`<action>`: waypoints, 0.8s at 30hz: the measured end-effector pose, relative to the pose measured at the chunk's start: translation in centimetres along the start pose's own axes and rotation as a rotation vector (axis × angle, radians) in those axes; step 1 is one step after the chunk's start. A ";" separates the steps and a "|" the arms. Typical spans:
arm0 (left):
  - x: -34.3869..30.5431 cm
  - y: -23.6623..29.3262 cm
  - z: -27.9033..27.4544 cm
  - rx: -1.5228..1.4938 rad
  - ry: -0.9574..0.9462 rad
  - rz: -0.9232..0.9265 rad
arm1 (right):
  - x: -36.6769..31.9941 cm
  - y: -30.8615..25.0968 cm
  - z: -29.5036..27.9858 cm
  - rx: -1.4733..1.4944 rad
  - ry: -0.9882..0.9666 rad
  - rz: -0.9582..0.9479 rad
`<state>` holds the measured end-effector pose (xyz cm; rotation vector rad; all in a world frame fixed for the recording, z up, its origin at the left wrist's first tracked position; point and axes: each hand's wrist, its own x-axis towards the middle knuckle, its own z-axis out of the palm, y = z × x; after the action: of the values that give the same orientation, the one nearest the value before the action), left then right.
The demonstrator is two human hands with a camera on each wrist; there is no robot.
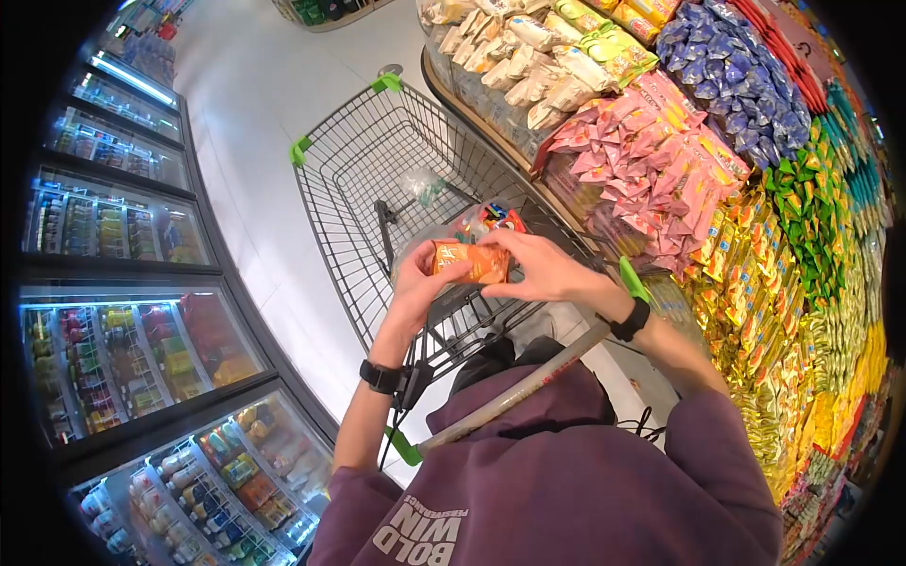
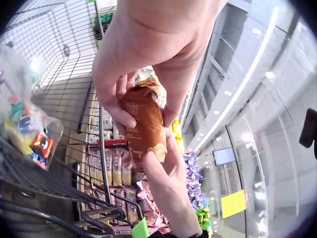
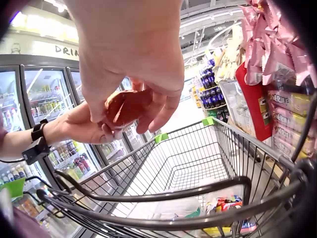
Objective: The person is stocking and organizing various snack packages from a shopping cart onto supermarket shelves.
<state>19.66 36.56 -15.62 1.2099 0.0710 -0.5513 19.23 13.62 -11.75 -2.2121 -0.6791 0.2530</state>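
An orange snack packet (image 1: 472, 262) is held above the cart between both hands. The left hand (image 1: 415, 288) grips one end, thumb across the front; in the left wrist view its fingers and thumb lie on both sides of the brown-orange packet (image 2: 143, 119). At the other end, the right hand (image 1: 543, 269) holds the packet, its thumb on the printed face in the left wrist view. The right wrist view shows the right hand (image 3: 131, 54) curled round the packet (image 3: 128, 106), whose far side is hidden.
Below is a wire shopping cart (image 1: 354, 174) with colourful packets (image 1: 495, 219) and a clear bag (image 1: 423, 186) inside. Glass-door coolers (image 1: 142, 349) line the left side. Heaped wrapped snacks (image 1: 651, 160) fill the right. The cart's handle (image 1: 514, 391) crosses before the person's body.
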 end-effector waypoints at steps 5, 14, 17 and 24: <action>-1.9 1.4 0.5 0.092 0.092 0.103 | -3.6 -1.6 0.2 0.127 -0.030 0.099; -2.2 3.3 -0.1 -0.479 -0.047 -0.019 | -9.4 0.9 -0.3 -0.231 0.029 0.048; -1.6 3.7 0.2 -0.395 -0.168 -0.030 | -10.6 1.1 -0.6 -0.322 -0.046 0.263; -0.8 5.5 2.0 -0.203 -0.138 0.069 | -8.9 2.0 0.2 -0.360 0.037 0.241</action>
<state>20.88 36.33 -9.83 0.9705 -0.0315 -0.5522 12.46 7.75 -13.68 -2.6413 -0.4640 0.2232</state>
